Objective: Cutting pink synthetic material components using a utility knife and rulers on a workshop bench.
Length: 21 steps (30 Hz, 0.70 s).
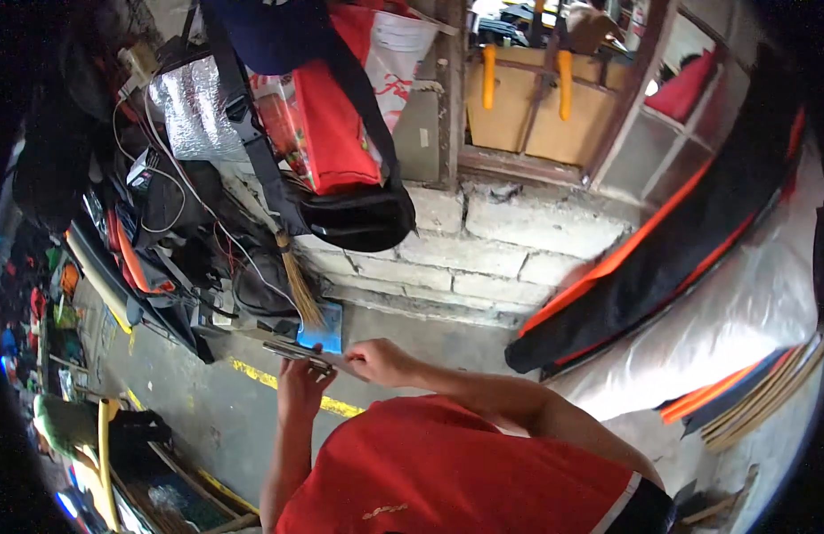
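In front of my red shirt, my left hand (pixel 303 388) grips a thin, flat, board-like object (pixel 292 351) from below. It shows almost edge-on, with a pale face and a dark, shiny edge, so its exact kind is unclear. At the object's right end, my right hand (pixel 381 363) has its fingers curled together. Whether they pinch the object or something small on it is hidden. Just beyond the hands, a straw broom (pixel 300 283) hangs bristles down in front of a blue flat item (pixel 330 327) on the floor.
Bags, including a black and red one (pixel 340 142), hang on the white block wall (pixel 483 240) ahead. To the right lean a long black-and-orange padded piece (pixel 643 258) and a plastic-wrapped bundle (pixel 723 325). Yellow lines (pixel 251 372) mark the floor. Another person (pixel 69 425) is at lower left.
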Available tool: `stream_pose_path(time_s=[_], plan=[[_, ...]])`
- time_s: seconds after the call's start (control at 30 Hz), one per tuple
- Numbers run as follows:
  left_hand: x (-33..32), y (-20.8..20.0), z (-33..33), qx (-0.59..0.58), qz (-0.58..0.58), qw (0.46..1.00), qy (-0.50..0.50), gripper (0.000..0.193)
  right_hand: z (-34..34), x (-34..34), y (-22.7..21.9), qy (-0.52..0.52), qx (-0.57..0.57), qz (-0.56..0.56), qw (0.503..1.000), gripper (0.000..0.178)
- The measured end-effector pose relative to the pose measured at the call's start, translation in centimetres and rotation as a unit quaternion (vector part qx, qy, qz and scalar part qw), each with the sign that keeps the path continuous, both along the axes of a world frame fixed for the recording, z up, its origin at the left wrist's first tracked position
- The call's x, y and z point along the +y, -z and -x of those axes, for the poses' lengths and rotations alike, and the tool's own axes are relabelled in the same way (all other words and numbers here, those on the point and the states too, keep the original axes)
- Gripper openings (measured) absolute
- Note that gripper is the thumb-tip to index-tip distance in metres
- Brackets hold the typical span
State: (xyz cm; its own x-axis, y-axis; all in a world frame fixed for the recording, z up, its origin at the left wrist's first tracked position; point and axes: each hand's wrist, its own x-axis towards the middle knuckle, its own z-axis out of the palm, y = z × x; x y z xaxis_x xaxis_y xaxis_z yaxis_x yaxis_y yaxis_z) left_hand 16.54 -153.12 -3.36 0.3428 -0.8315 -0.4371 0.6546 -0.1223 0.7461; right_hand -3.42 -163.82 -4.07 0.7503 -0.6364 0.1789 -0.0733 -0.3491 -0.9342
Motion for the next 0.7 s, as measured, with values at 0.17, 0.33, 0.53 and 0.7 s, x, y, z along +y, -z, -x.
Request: stream_pose_path(time_s=[0.17, 0.33, 0.53, 0.7], plan=[[2.9, 0.6, -4.6, -0.159, 0.046, 0.986, 0.015, 0.034, -4.5, 2.8, 0.1, -0.028, -0.052, 0.027, 0.998, 0.017], [4.2, -2.3, -4.8, -0.062, 0.009, 0.996, -0.066, 0.031, -5.7, 3.4, -0.1, -0.066, -0.042, 0.034, 0.996, 0.016], [6.3, -3.8, -4.2, -0.046, 0.039, 0.987, -0.147, 0.031, -6.9, 3.6, -0.7, -0.096, -0.08, 0.087, 0.988, 0.017], [9.4, -3.5, -1.7, -0.047, 0.015, 0.976, -0.213, 0.035, -7.5, 4.1, -0.6, -0.187, -0.024, 0.065, 0.98, 0.02]])
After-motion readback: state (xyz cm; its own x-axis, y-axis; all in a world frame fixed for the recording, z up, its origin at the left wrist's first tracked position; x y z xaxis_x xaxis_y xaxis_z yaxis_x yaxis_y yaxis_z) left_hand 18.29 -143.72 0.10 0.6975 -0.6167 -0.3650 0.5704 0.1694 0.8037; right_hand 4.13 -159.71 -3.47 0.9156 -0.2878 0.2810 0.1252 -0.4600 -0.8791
